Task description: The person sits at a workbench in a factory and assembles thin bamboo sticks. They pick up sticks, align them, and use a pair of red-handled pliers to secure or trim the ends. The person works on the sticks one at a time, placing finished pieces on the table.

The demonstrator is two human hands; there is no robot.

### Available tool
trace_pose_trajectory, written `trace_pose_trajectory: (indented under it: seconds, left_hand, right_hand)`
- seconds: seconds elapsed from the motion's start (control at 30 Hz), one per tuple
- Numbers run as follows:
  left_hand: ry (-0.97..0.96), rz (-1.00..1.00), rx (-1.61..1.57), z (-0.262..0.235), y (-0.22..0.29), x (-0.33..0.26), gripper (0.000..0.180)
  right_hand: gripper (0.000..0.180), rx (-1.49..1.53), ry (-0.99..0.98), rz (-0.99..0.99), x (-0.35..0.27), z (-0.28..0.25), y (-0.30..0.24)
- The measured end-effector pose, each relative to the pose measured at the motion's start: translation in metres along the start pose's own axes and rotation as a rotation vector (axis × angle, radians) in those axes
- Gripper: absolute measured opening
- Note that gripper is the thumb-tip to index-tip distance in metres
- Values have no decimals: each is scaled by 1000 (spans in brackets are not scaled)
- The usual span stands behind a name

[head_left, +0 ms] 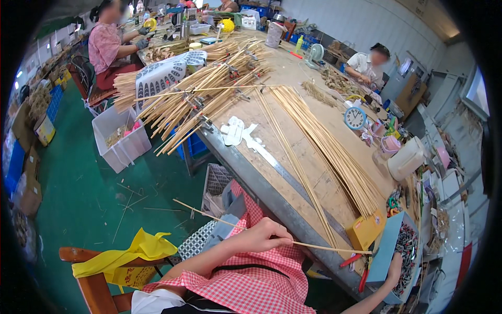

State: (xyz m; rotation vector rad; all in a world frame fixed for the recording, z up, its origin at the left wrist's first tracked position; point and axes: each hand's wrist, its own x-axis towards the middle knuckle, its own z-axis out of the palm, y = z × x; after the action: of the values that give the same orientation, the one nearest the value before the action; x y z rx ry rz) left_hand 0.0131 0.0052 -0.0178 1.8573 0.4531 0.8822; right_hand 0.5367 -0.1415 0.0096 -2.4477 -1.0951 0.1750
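Note:
My left hand (265,234) is closed around a thin bamboo stick (327,248), just off the table's near edge. The stick runs from over my lap toward the blue box. My right hand (395,269) reaches over the wall of a light blue box (386,235) filled with small dark and reddish pieces (407,246). Its fingers are mostly hidden, and whether they hold a piece does not show. Red-handled pliers (364,275) lie beside the box, close to the stick's tip. A yellow box (365,230) stands just beyond them.
Long bamboo sticks (329,152) lie in a row across the wooden table (324,115), beside a metal ruler (280,168). A heap of clamped stick bundles (209,86) overhangs the left edge. A round blue clock (355,118) and a white jug (407,158) stand at right. Other people work farther off.

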Motion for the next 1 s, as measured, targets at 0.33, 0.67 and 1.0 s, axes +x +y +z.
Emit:
trace_pose_trajectory:
  seconds: [0.33,0.67,1.0]
  left_hand:
    - [0,-3,-6,1,-1,0,19]
    - [8,14,-8,1,-2,-1,19]
    - [-5,0,-6,1,0,0,18]
  right_hand:
    - [26,-33,61,-99,3,3,12]
    - [31,-312,219,-315,8,8,20]
    - [14,-336,401,-322,-1,4,0]
